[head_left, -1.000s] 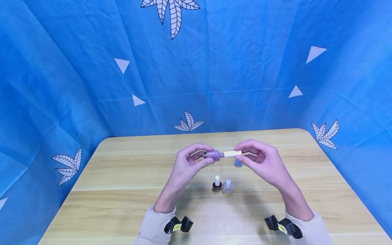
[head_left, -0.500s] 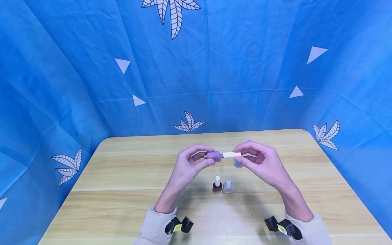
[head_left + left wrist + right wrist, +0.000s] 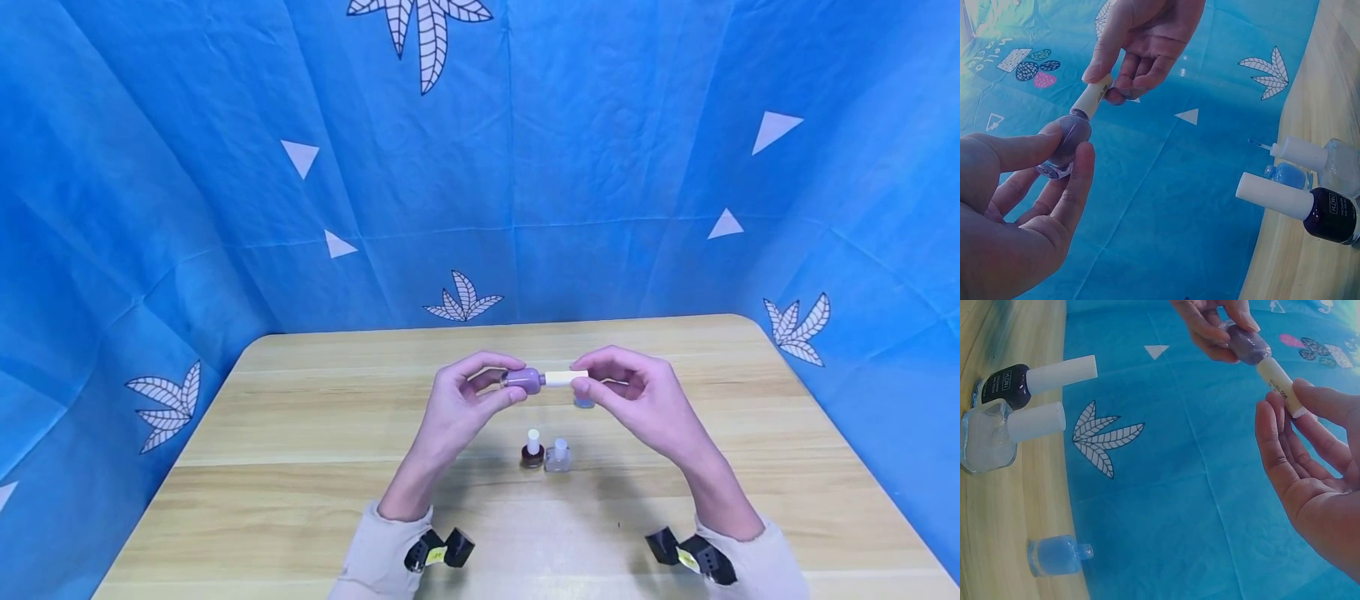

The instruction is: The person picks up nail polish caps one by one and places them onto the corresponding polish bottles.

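Note:
Held level above the table is a nail polish bottle [image 3: 527, 381] of purple polish. My left hand [image 3: 459, 410] grips it by its glass body between thumb and fingers. My right hand [image 3: 651, 402] pinches the long white cap [image 3: 561, 378] between thumb and fingertips. In the right wrist view the cap [image 3: 1277, 381] lines up with the bottle's neck and meets it. Whether it is fully screwed on I cannot tell. Behind the right fingers, partly hidden in the head view, is a blue polish bottle [image 3: 1057, 555] with its neck uncapped.
A dark polish bottle [image 3: 532, 455] and a clear one [image 3: 558, 457], both white-capped, stand side by side on the wooden table [image 3: 315, 483]. A thin blue-tipped brush [image 3: 1259, 144] shows beside the clear bottle's cap in the left wrist view. Blue cloth [image 3: 600, 167] hangs behind.
My right hand has moved slightly left with the cap. The purple neck that showed between cap and bottle is now mostly covered. The left hand has barely moved.

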A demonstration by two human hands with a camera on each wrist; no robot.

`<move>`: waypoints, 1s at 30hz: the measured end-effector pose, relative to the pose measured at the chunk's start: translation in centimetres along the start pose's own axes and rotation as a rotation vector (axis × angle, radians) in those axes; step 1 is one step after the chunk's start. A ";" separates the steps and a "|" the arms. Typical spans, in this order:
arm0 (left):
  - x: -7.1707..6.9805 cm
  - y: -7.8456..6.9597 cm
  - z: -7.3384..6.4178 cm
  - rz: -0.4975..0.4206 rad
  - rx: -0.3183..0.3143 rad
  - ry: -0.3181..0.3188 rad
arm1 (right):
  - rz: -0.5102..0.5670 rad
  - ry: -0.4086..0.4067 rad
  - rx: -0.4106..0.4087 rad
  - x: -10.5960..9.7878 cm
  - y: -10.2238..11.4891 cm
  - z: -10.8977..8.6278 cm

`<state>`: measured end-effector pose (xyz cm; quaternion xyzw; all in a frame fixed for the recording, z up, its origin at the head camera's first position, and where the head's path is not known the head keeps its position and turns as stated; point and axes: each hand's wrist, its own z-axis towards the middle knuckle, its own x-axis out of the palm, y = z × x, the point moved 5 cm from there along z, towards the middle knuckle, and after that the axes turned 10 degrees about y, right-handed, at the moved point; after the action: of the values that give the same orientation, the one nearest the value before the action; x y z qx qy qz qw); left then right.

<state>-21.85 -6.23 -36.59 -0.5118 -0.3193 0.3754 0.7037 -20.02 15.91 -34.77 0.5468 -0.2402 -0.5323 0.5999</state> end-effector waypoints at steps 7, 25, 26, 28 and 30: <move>0.0 0.0 0.1 0.002 0.003 -0.003 | -0.051 -0.009 0.024 0.0 -0.2 0.0; -0.2 0.1 0.5 0.007 -0.001 -0.019 | -0.104 -0.019 0.003 -0.6 -0.4 0.4; -0.2 0.1 0.5 0.006 -0.005 -0.023 | -0.102 -0.019 -0.007 -0.7 -0.3 0.4; -0.3 0.1 0.6 0.006 -0.009 -0.028 | -0.103 -0.020 -0.031 -0.8 -0.1 0.5; -0.3 0.1 0.7 0.007 -0.016 -0.030 | -0.116 -0.022 -0.049 -0.9 0.1 0.5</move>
<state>-22.63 -6.13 -36.50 -0.5128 -0.3310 0.3831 0.6933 -20.72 16.54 -34.30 0.5390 -0.2016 -0.5778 0.5787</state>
